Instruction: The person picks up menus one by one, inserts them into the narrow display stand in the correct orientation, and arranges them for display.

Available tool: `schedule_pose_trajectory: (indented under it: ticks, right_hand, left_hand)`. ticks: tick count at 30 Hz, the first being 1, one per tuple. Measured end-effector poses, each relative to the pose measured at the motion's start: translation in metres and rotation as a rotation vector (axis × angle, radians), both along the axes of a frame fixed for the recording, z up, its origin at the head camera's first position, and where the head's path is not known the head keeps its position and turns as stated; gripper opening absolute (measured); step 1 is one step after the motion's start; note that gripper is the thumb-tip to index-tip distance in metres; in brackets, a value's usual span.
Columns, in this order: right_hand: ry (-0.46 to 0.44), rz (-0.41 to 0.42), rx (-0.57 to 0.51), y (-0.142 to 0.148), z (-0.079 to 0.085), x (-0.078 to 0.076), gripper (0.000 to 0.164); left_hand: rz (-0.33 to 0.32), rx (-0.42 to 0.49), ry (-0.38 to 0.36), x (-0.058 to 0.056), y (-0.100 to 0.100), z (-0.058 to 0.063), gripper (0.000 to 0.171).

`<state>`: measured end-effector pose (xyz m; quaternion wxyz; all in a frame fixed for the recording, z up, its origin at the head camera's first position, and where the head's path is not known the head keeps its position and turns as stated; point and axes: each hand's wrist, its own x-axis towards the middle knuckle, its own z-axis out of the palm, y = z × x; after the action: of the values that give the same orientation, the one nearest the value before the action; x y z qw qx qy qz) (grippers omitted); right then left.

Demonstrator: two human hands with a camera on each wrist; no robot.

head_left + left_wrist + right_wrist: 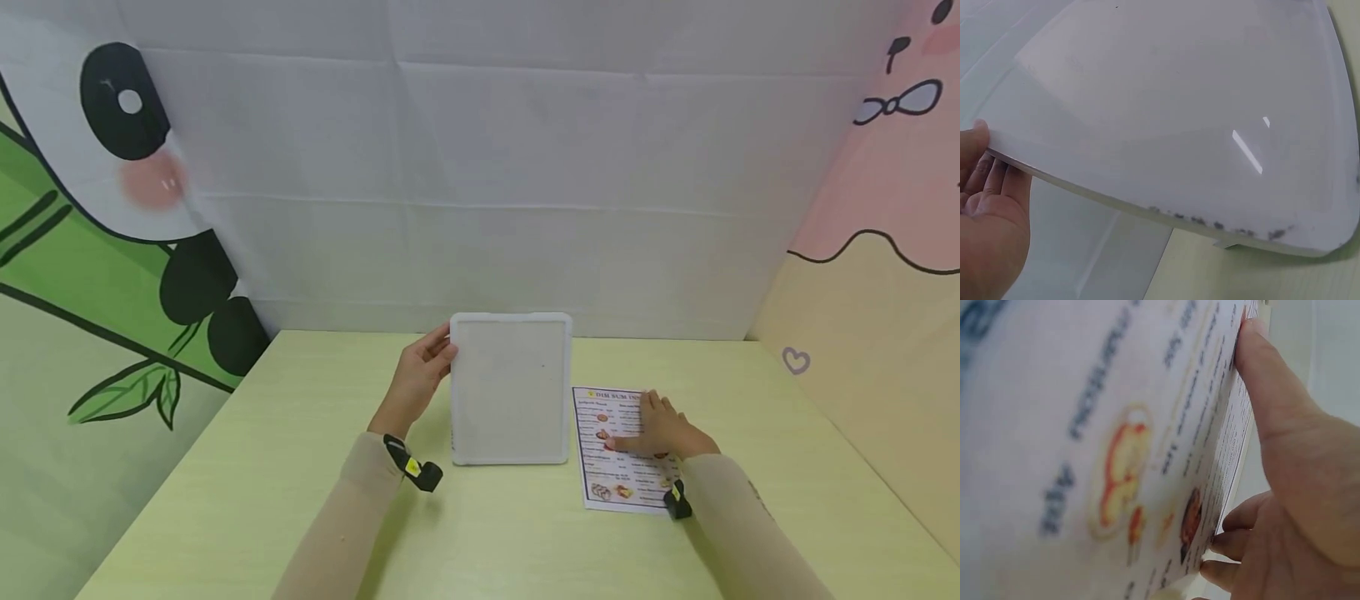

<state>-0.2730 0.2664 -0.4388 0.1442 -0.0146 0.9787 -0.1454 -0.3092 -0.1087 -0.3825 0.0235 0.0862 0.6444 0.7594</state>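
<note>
In the head view, the left hand point(420, 377) pinches the left edge of a white board point(510, 392) on the table point(480, 542); the right hand point(666, 429), spread, rests on a menu point(618, 472) beside it, covering some print. Left wrist view: fingertips hidden behind the board, which is cut off. Right wrist view: thumb extended onto the menu, its print blurred.

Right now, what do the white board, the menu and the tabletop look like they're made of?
The white board: probably plastic or coated board, glossy, since the left wrist view shows light reflected on its face. The menu: likely paper or thin card, a flat sheet bearing print; its finish is unclear. The tabletop: perhaps laminate, pale and smooth-looking, though no cut edge confirms it.
</note>
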Motion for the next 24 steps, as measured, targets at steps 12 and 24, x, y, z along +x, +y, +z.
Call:
schedule_pose_trajectory:
  ticks: [12, 24]
  right_hand:
    - [0.034, 0.056, -0.001, -0.0022, 0.0069, 0.005, 0.125]
    - [0.093, 0.079, -0.011, 0.0002, -0.0018, -0.0009, 0.12]
  left_hand:
    - [-0.004, -0.021, 0.022, 0.0001, -0.0012, -0.0003, 0.05]
    - [-0.004, -0.02, 0.03, -0.0022, -0.0002, -0.0028, 0.05]
